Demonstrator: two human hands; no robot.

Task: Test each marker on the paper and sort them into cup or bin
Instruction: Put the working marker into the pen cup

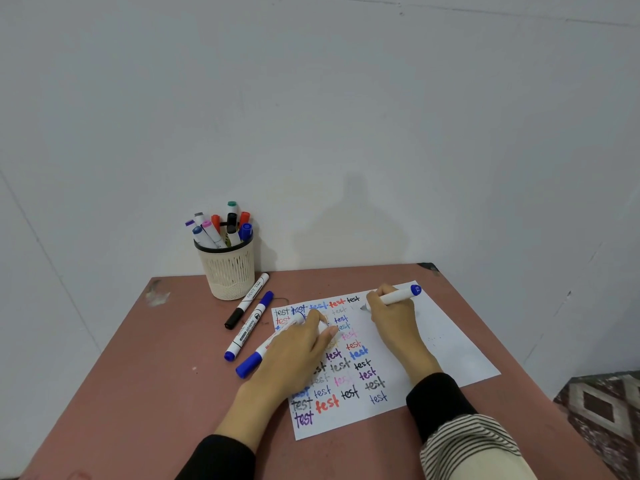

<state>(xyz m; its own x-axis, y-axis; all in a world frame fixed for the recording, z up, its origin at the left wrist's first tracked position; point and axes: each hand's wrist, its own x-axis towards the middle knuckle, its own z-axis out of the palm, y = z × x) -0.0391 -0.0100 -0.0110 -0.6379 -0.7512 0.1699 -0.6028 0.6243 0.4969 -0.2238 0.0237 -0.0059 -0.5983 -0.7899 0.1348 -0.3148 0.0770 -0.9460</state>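
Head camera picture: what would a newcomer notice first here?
First the white paper on the pink table, covered with the word "test" in many colours. The right hand holds a blue-ended marker with its tip at the paper, while the left hand rests on the sheet. At the table's far left, a cream cup is full of markers.

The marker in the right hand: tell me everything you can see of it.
The marker has a white barrel with a blue end piece at its rear, pointing up and to the right. It is uncapped; its greyish tip points left and down, at or just above the white paper, right of the top row of "test" words. No fresh mark shows at the tip. It lies at a low slant. The right hand grips it near the front, fingers curled round the barrel. Any printing on it is too small to read.
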